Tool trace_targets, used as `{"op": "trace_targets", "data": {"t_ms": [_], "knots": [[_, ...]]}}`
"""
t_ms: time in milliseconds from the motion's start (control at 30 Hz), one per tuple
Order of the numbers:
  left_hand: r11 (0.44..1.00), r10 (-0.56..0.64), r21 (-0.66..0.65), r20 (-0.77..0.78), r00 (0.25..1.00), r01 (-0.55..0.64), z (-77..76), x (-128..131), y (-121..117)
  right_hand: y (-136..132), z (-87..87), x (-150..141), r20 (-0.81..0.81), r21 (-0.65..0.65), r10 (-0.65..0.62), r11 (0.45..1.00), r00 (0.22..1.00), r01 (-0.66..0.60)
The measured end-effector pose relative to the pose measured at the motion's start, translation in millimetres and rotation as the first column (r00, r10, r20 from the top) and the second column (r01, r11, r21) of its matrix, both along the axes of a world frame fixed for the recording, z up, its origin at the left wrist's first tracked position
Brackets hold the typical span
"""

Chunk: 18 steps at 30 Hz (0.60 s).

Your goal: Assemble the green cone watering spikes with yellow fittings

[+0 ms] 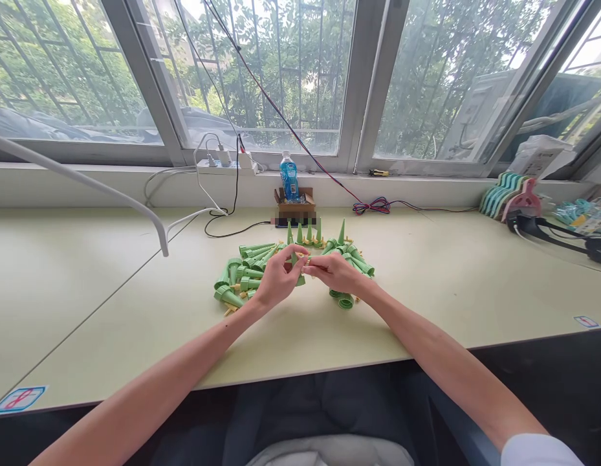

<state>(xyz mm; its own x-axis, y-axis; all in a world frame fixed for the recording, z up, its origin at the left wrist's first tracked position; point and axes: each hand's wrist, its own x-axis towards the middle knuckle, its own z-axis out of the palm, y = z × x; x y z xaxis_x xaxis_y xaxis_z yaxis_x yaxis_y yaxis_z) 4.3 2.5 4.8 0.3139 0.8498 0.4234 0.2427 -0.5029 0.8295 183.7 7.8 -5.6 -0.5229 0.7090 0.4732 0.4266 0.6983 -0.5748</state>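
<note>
My left hand (pixel 277 277) and my right hand (pixel 333 272) meet over the middle of the pale green table (pixel 426 285), fingers pinched together on one green cone-shaped plastic piece (pixel 299 266) with a small yellow part. A pile of the same green cones (pixel 242 275) lies to the left of my left hand. More cones (pixel 356 259) lie behind and beside my right hand, and one open green ring end (pixel 345 301) sits just below its wrist. Several cones stand upright (pixel 310 233) in a row behind my hands.
A blue water bottle (pixel 289 176) stands behind a small cardboard box (pixel 295 206) at the window sill. White and red-black cables (pixel 372 206) run along the sill. A white lamp arm (pixel 87 184) crosses the left side. Black headphones (pixel 557 234) and coloured items lie far right.
</note>
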Motion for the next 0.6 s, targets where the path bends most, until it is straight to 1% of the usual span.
{"op": "trace_targets", "data": {"t_ms": [233, 367, 467, 600], "knots": [[0.999, 0.036, 0.02, -0.009, 0.999, -0.036, 1.5, -0.9, -2.4, -0.2, 1.0, -0.1, 0.01, -0.004, -0.007, 1.0, 1.0, 0.007], [1.0, 0.025, 0.006, 0.006, 1.0, -0.025, 3.0, -0.8, -3.5, -0.9, 2.7, -0.5, 0.035, -0.015, -0.037, 0.999, 0.999, 0.037], [1.0, 0.004, -0.01, 0.016, 1.0, -0.004, 4.9, 0.3, -5.3, -1.6, 4.8, 0.0, 0.019, -0.028, -0.107, 0.994, 0.994, 0.107], [0.999, -0.035, -0.008, -0.004, 0.999, 0.035, 4.1, 1.7, -6.4, -2.3, 6.8, 1.7, -0.052, 0.018, -0.221, 0.975, 0.974, 0.223]]}}
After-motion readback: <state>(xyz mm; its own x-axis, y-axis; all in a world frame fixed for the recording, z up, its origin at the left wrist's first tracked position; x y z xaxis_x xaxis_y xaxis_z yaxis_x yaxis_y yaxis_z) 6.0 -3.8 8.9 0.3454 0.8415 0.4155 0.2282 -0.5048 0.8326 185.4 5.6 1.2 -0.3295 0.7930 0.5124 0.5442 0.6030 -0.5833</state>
